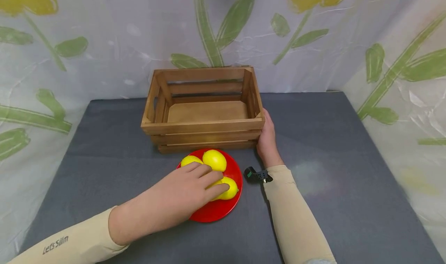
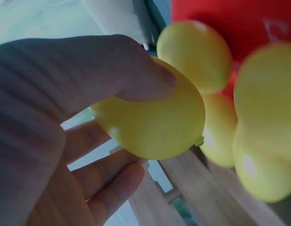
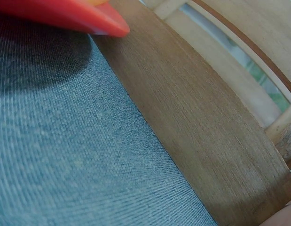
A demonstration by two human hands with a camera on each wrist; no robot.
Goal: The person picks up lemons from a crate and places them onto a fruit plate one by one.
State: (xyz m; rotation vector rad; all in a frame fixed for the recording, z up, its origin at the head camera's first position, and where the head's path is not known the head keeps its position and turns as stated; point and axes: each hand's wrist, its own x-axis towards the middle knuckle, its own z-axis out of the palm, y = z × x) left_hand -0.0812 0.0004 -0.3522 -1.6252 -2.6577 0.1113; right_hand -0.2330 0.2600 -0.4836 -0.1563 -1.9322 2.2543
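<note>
From the head camera, a round red plate (image 1: 223,211) sits on a dark grey cloth table (image 1: 348,186). Yellow lemons lie on the plate. The left hand (image 1: 181,198) reaches over the plate and wraps its fingers and thumb around the nearest yellow lemon (image 1: 228,188). That lemon is at the right side of the plate, still low on it. Two other lemons (image 1: 214,159) sit at the back of the plate, touching each other, just beside the fingers. Right behind the plate stands a brown wooden slat crate (image 1: 203,126). Its front wall is just past the plate's back edge. The right hand (image 1: 266,138) rests against the crate's right front corner, fingers curled around the edge, holding it. A small black thing (image 1: 257,175) is strapped at the right wrist. Behind the table hangs a pale sheet with green leaves and yellow flowers (image 1: 313,43).

From the left wrist camera, the thumb (image 2: 136,75) presses on top of the held lemon (image 2: 154,125), and the fingers (image 2: 112,188) curl under it. The grip is tight around the fruit. More lemons (image 2: 197,54) crowd close on the right, blurry, with the red plate (image 2: 258,21) behind them. Wooden slats (image 2: 201,188) show below.

From the right wrist camera, the crate's wooden board (image 3: 197,127) runs across the grey cloth (image 3: 65,155). The red plate's edge (image 3: 65,14) peeks in at the top. Only a tiny bit of the hand shows in the bottom corner, so this view cannot tell its grip.
</note>
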